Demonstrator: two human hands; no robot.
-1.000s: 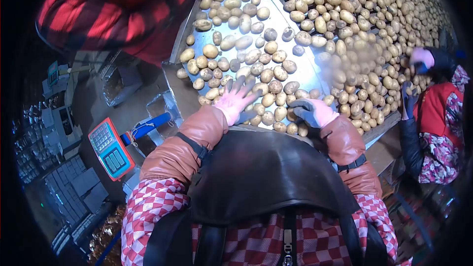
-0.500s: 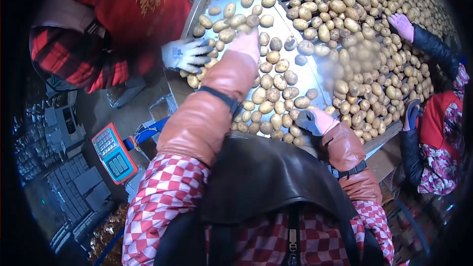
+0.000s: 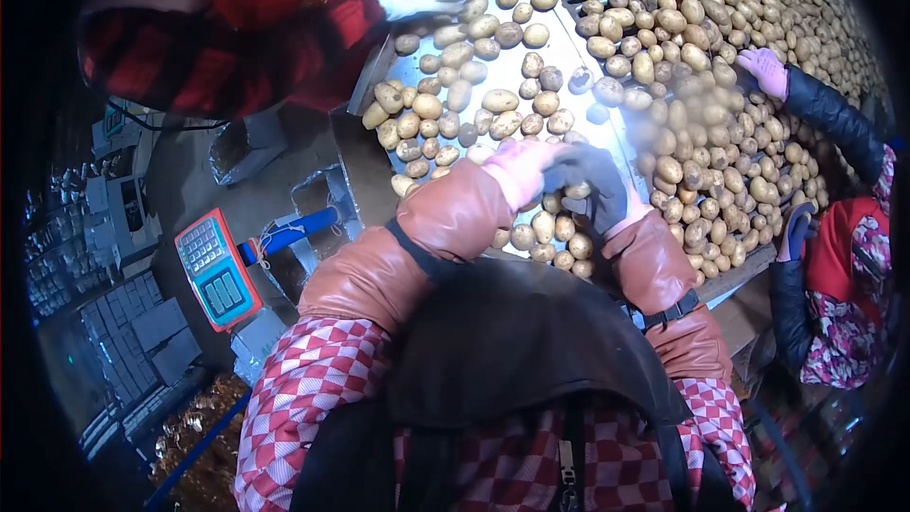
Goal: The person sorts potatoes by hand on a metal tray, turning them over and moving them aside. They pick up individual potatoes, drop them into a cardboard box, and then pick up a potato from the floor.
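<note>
- Metal table [image 3: 567,38]: potatoes [image 3: 505,125] spread across it, some beneath both hands.
- Left hand [image 3: 518,171]: fingertips against the right hand [image 3: 595,188]; cannot tell how far open.
- Right hand: fingers curled over potatoes; cannot tell whether gripping.

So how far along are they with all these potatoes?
Nothing shows as clearly finished, though a loose spread of potatoes already lies on the metal sheet. In hand: the left hand and right hand are close together over that spread; whether they grip any is unclear. Apparently left: the dense heap beside it, much larger, so probably plenty remains.
</note>
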